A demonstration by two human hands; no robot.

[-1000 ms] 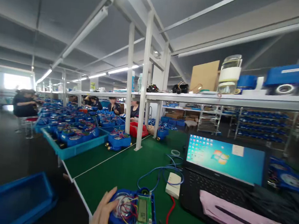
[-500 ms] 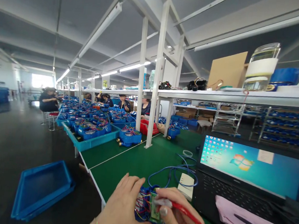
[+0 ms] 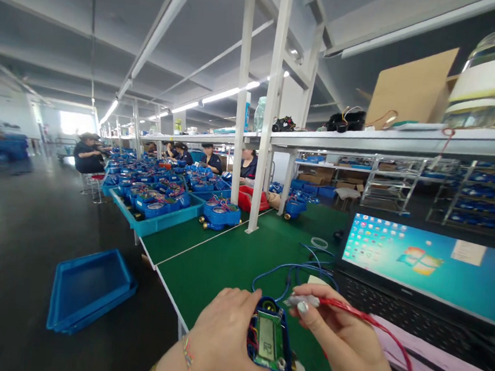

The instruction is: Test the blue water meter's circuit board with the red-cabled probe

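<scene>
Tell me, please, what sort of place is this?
Probably a factory assembly hall: a tray full of similar blue meters, a long green bench, and people in dark clothes alongside.

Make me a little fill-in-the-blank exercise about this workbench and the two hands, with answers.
The cable in the right hand is ____.
The left hand holds the ____-coloured device.
Under the laptop, the bench top is ____.
The large jar at far right stands on a white ____.

Missing words: red; blue; green; shelf.

Left hand [image 3: 227, 339] partly hides the blue meter [image 3: 271, 340].
</scene>
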